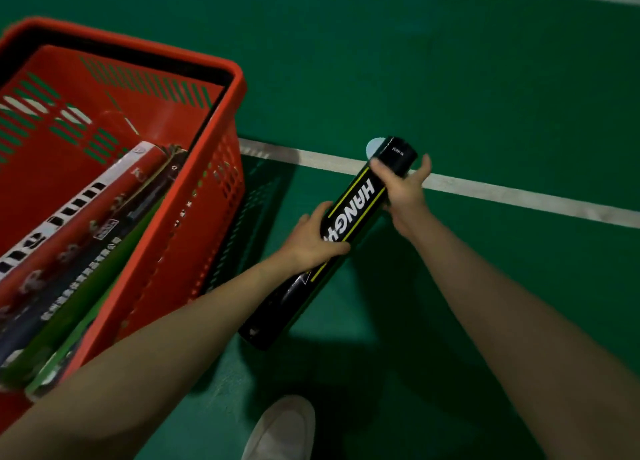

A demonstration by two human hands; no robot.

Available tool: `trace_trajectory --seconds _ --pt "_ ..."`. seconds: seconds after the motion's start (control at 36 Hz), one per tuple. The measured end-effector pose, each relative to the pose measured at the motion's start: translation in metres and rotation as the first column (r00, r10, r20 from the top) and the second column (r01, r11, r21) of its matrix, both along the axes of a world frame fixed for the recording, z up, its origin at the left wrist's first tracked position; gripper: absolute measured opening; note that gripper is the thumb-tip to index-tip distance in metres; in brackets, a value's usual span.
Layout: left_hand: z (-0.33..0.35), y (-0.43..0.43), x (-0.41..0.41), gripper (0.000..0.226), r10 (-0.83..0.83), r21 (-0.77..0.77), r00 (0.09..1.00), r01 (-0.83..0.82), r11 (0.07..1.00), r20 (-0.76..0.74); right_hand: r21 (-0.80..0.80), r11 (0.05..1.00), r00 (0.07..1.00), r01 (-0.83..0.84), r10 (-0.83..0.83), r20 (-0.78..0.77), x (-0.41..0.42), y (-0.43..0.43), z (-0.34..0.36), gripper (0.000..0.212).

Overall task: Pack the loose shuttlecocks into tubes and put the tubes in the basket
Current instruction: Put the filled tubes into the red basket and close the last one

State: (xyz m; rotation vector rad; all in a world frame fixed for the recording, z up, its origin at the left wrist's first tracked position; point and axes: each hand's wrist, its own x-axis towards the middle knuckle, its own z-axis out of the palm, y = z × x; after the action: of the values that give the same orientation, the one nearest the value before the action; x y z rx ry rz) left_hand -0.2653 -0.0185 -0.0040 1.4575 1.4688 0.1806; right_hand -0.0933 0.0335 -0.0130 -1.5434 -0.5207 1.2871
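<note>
Currently: green floor, red basket at left, several tubes lying inside. Black tube held tilted just right of basket. Left hand grips its middle, right hand wraps the far end by the white cap.

**Open floor to the right, basket wall to the left**

The red basket stands just left of the left hand, its slotted wall between that hand and the stacked tubes inside. The way in is over the rim. The tubes fill the near side, and the far half is bare. The green floor lies open ahead and right. A white shoe sits nearest the camera.
</note>
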Motion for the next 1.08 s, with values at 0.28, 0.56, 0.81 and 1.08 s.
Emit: trace_trajectory --seconds 0.28,0.56,0.81,1.08 --pt "-0.022 0.025 -0.009 0.085 0.154 -0.007 0.980 -0.156 0.988 -0.124 -0.430 0.801 0.425 -0.416 0.589 0.687 0.032 0.064 -0.047 0.053" --pt "-0.028 0.023 -0.018 0.087 0.130 -0.099 0.975 -0.149 0.984 -0.178 -0.442 0.824 -0.008 -0.354 0.470 0.882 0.028 0.056 -0.081 0.031" --pt "-0.022 0.000 -0.011 0.088 0.096 -0.038 0.982 -0.103 0.994 -0.161 0.002 1.000 0.908 -0.009 0.007 0.419 0.041 0.052 -0.021 0.015" --pt "0.003 -0.040 -0.025 0.093 0.041 0.118 0.997 -0.033 0.992 -0.068 0.072 0.930 0.904 -0.360 0.329 0.273 0.042 0.002 0.037 0.029"
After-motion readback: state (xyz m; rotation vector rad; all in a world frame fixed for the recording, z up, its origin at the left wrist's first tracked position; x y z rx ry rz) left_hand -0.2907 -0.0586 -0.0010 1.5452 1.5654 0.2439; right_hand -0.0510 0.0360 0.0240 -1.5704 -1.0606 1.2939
